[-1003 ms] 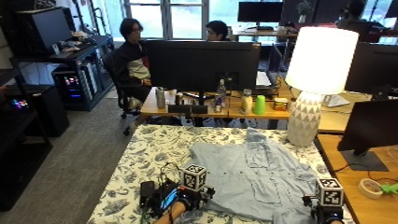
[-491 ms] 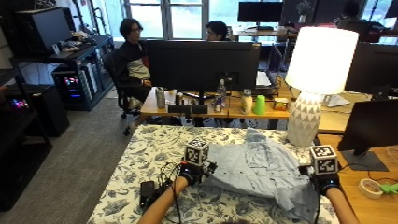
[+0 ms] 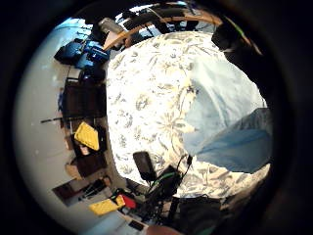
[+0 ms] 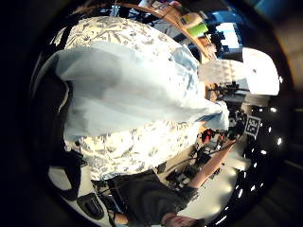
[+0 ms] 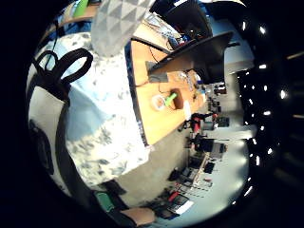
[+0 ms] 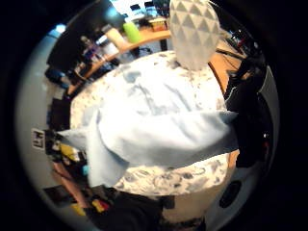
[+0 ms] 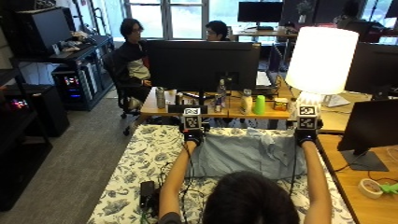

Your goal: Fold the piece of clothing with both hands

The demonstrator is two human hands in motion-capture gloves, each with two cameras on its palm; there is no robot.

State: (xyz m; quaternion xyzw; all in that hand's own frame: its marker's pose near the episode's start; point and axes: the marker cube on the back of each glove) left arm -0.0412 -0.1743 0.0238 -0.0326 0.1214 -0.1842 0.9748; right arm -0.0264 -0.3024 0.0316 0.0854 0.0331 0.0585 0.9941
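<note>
Our left hand [image 7: 193, 136] pinches one corner of the light blue shirt [image 7: 252, 154], our right hand [image 7: 306, 135] the other, lifting its folded edge above the floral counter [image 7: 140, 158]. If either pinch slips (the cloth sags between them), the fold falls crooked.

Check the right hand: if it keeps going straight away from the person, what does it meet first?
Probably the white lamp base beyond the right hand, which grips the shirt. The desk edge follows. Depth is unclear.
</note>
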